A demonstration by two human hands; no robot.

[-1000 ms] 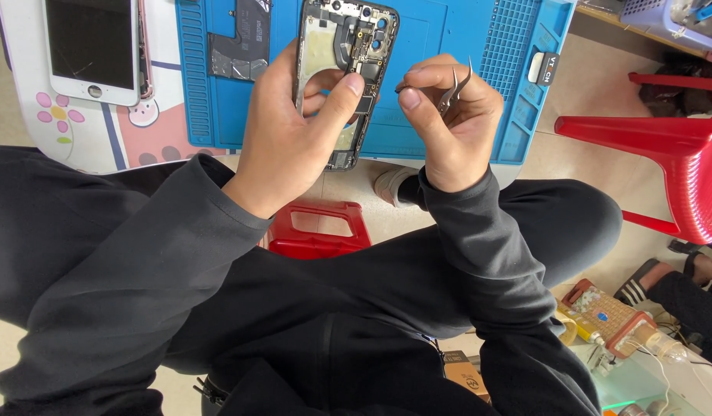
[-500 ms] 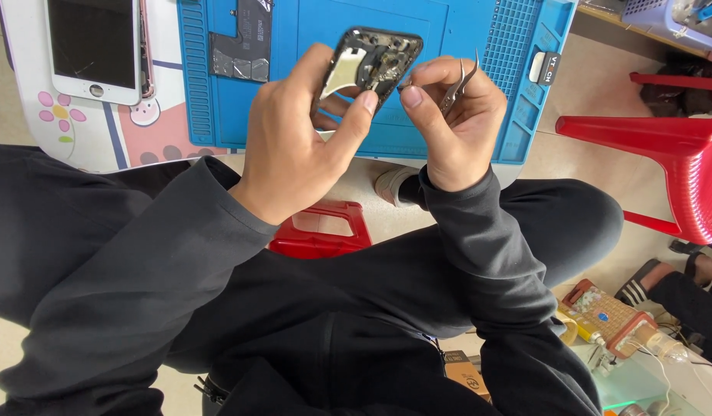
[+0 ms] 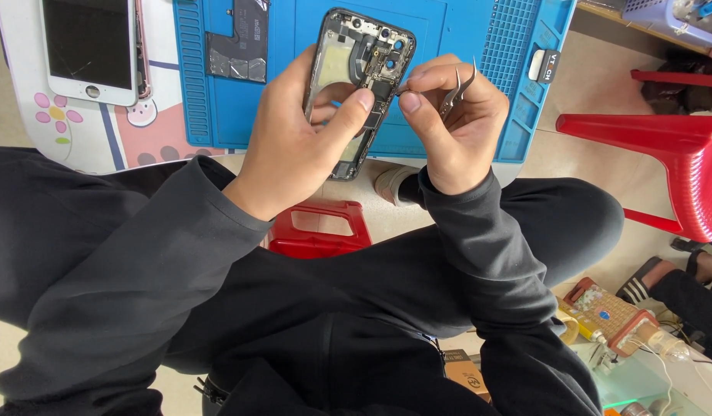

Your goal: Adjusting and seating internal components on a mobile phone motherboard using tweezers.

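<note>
Table (image 3: 102, 154) under a blue work mat (image 3: 464, 46); on the mat lies a detached grey board (image 3: 236, 46), beside it a white phone (image 3: 90, 50); above the mat the left hand (image 3: 294, 146) grips an opened phone frame (image 3: 360, 85), fingers closed round its edges; the right hand (image 3: 456, 127) pinches metal tweezers (image 3: 452, 92), tips at the frame's inner parts.

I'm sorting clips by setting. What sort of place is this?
Probably an informal phone repair spot. The left hand holds an opened phone frame, the right hand holds tweezers, and a blue repair mat lies on the table beside another phone.
</note>
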